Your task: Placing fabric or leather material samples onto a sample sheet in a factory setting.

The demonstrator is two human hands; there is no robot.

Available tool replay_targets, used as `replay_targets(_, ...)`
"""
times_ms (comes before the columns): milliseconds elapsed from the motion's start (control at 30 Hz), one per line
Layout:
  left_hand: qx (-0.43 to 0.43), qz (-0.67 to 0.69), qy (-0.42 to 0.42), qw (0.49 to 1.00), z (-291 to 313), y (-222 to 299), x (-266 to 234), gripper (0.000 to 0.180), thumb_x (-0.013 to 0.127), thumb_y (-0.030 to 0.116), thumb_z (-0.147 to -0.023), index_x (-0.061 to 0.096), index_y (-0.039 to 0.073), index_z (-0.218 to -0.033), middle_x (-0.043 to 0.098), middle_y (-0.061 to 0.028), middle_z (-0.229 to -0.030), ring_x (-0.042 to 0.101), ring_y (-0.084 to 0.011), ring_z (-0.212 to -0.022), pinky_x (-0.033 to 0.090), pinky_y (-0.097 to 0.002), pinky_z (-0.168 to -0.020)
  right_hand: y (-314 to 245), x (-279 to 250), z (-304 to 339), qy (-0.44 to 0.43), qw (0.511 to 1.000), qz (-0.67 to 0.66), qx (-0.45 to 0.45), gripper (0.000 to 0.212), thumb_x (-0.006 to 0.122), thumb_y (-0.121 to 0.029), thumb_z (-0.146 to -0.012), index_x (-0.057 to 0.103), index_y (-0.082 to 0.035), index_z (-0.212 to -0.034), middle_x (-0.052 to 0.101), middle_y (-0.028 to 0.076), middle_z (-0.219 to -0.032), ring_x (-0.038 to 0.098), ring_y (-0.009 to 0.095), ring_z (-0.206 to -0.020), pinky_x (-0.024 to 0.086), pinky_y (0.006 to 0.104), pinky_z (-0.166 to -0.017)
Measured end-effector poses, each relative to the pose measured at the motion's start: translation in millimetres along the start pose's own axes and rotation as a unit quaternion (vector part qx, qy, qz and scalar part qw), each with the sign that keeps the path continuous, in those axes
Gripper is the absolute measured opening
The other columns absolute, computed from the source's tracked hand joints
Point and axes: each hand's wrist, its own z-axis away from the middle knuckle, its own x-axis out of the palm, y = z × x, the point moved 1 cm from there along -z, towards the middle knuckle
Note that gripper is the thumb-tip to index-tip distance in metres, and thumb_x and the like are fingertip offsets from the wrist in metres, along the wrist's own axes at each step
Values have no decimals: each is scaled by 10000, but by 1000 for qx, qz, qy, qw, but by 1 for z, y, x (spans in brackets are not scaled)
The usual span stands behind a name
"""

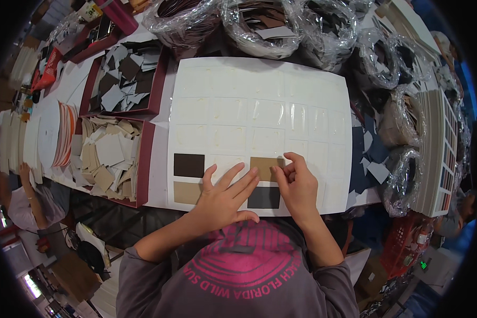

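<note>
Plainly shows a pale worktop [161, 148], to be read as a clock face with twelve at the far side. Carries at centre a large white board [249, 95] with rows of rectangular outlines and shiny yellowish streaks. Bears at three o'clock, well apart from the board, a stack of swatch boards [426, 153]. Holds at ten o'clock a farther dark red box [163, 79] of grey and dark brown pieces, and at nine a nearer dark red box [144, 164] of beige and whitish ones. Lined from eleven round past three with clear plastic bags [262, 50].

Of the two hands, shows the left hand [225, 196] at seven o'clock, palm down, fingers spread, gripping nothing visible, two fingertips at the left edge of a tan swatch [266, 168]. Shows the right hand [298, 183] at five, half curled, thumb at that swatch's right edge; cannot tell whether pinching it. Locates the tan swatch at six o'clock, between both hands, just beyond a dark grey swatch [264, 198]. Includes at eight a dark brown swatch [189, 165] and, nearer, a partly covered beige swatch [185, 193].
</note>
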Motion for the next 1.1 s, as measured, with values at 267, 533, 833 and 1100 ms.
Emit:
replay_targets(267, 19, 56, -39, 998, -21, 6, 4, 840, 489, 685, -725, 480, 58, -1284, 436, -68, -1380, 383, -214, -1280, 178, -541, -1000, 6, -29, 3, 58, 993, 92, -35, 273, 707, -99, -769, 580, -42, -1004, 546, 69, -647, 551, 191, -525, 442, 301, -479)
replay_targets(533, 68, 13, -118, 991, -50, 14, 7, 830, 505, 627, -767, 394, 54, -1356, 325, -73, -1457, 250, -180, -1370, 100, -580, -1064, 40, -70, 8, 100, 994, -18, 33, 169, 655, -72, -832, 601, 15, -967, 518, 37, -617, 458, 68, -521, 382, 220, -480)
replay_targets(833, -260, 52, 163, 950, 27, -87, -17, 695, 291, 527, -949, 321, -20, -1378, 277, -218, -1453, 237, -338, -1366, 180, -439, -1081, 92, -169, -127, 254, 962, -3, -103, 85, 602, -59, -831, 629, 1, -885, 609, 112, -791, 585, 212, -673, 456, 301, -609)
replay_targets(1100, -286, 293, 163, 898, 56, -78, -21, 881, 241, 644, -895, 188, -72, -1404, 313, -204, -1434, 307, -285, -1331, 225, -343, -1080, 166, -223, -301, 251, 949, 188, 22, 219, 578, -100, -779, 648, -66, -983, 628, 164, -1001, 598, 334, -949, 475, 415, -797)
